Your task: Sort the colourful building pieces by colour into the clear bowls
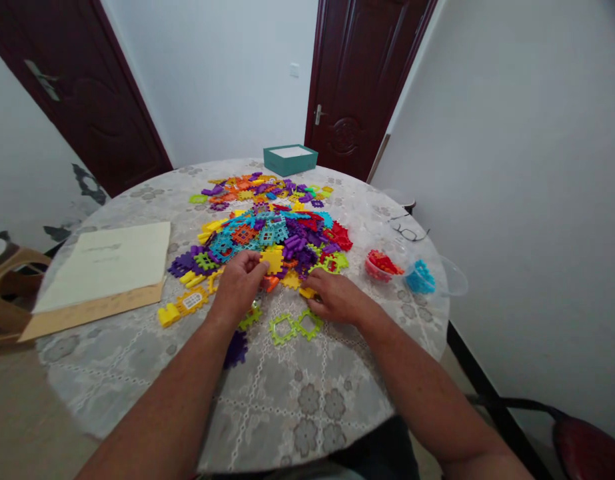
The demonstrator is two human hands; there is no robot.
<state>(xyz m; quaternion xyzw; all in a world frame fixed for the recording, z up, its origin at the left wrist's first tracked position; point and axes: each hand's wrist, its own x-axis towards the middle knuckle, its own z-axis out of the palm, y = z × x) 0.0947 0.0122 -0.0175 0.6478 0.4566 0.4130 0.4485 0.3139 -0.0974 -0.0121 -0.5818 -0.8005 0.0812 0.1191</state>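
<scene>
My left hand [241, 277] pinches a yellow square building piece [272, 261] with notched edges, just above the front of a large pile of plastic building pieces [272, 230]. To its right, my right hand [332, 293] is low at the pile's front edge, its curled fingers on a small yellow building piece [307, 292], partly hidden. Between the hands lies another yellow piece [290, 279]. Two joined lime-green frame pieces [283, 329] rest on the tablecloth in front. A dark purple piece [236, 350] is partly covered by my left forearm.
Behind the main pile spreads a second group of mixed pieces [257, 188], with a green box [290, 161] at the back. Paper sheets [107, 267] lie left. On the right are a tub of red pieces [381, 267], blue pieces in a clear tub [420, 277] and eyeglasses [410, 233].
</scene>
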